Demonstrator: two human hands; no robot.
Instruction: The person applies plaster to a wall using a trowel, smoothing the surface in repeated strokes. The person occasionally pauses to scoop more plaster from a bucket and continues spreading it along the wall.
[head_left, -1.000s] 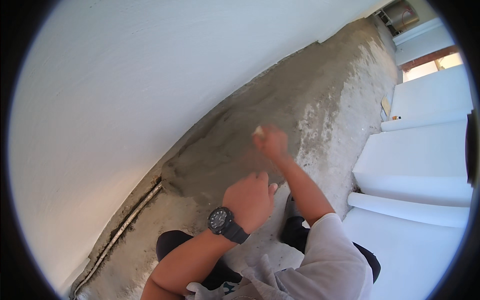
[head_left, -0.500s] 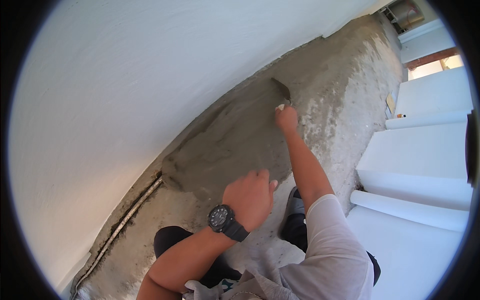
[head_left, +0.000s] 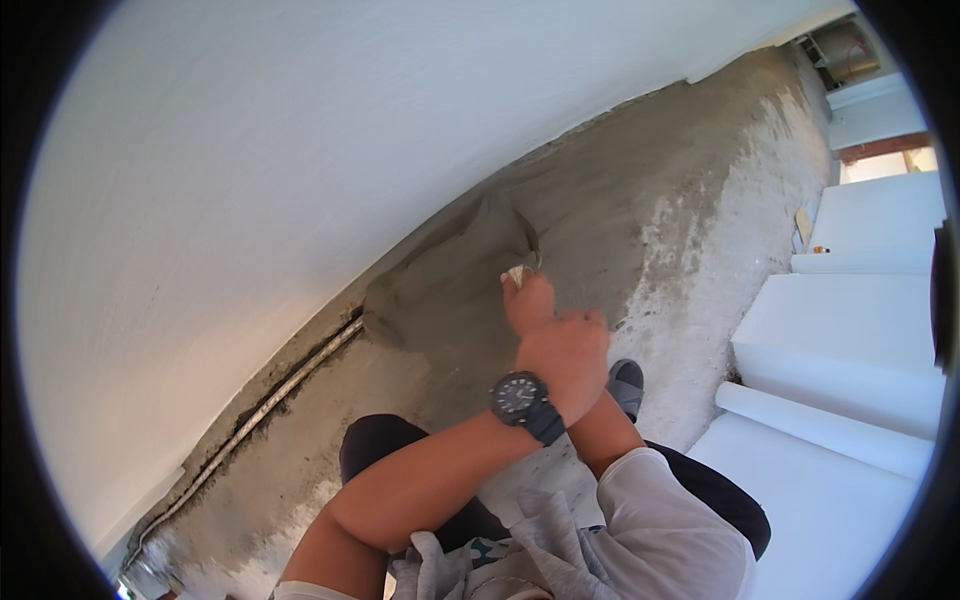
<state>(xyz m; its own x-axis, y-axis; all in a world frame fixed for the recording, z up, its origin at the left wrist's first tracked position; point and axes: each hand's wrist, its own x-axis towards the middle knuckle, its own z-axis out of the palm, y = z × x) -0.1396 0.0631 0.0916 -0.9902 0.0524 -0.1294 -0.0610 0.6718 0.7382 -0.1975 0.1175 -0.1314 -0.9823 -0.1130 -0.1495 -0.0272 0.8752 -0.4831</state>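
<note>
My right hand is closed round the pale handle of a trowel. The dark blade lies tilted on wet grey mortar spread along the foot of the white wall, and a curved ridge of mortar stands beside it. My left hand, with a black watch on its wrist, crosses over my right forearm. Its fingers are curled in a loose fist, their tips mostly hidden, and nothing shows in them. Whether it touches the forearm I cannot tell.
A white wall borders the mortar on the left. Along its foot a thin pipe runs in a groove. White stepped blocks stand on the right. My shoe rests on the rough concrete floor.
My right hand has drawn the trowel back toward me and leftward through the mortar. My left hand has moved right, over my right forearm. The whole view has shifted slightly.
</note>
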